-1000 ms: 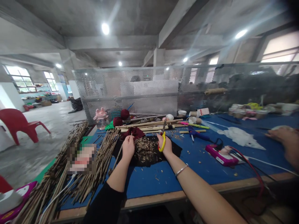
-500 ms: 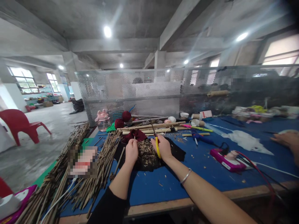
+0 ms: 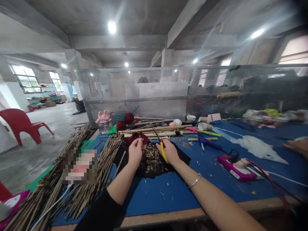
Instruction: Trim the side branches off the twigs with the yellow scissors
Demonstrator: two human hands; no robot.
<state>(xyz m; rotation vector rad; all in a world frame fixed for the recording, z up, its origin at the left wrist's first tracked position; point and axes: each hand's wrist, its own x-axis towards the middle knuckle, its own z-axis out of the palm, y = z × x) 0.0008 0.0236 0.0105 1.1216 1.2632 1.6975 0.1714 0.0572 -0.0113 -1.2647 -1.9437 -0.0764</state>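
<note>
My right hand point(image 3: 171, 152) grips yellow-handled scissors point(image 3: 164, 154), whose dark blades point up and away to the left. My left hand point(image 3: 135, 151) is closed in a pinch, and the tip of a small stick piece pokes up from its fingertips; most of it is hidden. Between and below both hands, a heap of brown plant chips point(image 3: 152, 157) lies on a black cloth point(image 3: 184, 157). The hands are apart from each other. Just behind my left hand sits a dark red cloth point(image 3: 130, 139).
Bundles of thin twigs point(image 3: 86, 189) lie left, with a blurred-out pink object point(image 3: 80, 166) on them. Across the back are wooden sticks point(image 3: 149, 129) and dark red balls point(image 3: 129, 118). On the right are a blue glue gun point(image 3: 208, 142), a purple power strip point(image 3: 237, 168) and another person's hand point(image 3: 297, 146).
My left hand has risen slightly, its pinch now higher. The scissor blades tilt further left than before. The view has shifted a little.
</note>
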